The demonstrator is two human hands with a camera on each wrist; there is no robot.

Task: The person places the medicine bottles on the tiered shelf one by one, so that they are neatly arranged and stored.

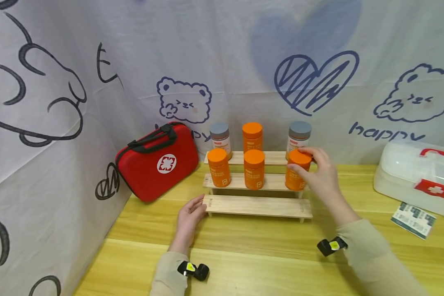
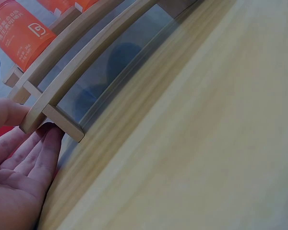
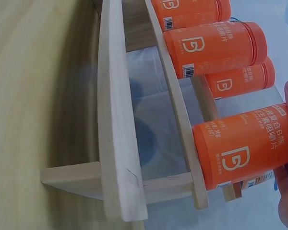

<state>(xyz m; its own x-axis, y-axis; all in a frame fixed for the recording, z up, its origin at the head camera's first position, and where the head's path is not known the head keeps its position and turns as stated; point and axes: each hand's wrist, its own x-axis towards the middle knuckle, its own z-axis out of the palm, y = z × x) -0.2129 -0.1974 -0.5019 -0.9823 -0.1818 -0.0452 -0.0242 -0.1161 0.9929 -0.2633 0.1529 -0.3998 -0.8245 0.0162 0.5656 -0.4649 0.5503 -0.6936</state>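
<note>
My right hand grips an orange supplement bottle at the right end of the middle tier of a wooden step rack. In the right wrist view this upright bottle has its base at the tier board, with thumb and fingers around its upper part. My left hand holds the left end of the lowest tier; in the left wrist view, its thumb is at the board's end and its fingers are beneath. Two more orange bottles, one left and one central, stand on the middle tier.
Along the top tier stand a grey-capped bottle, an orange bottle and another grey-capped bottle. A red first-aid case leans at left. To the right are a white first-aid box and a printed card.
</note>
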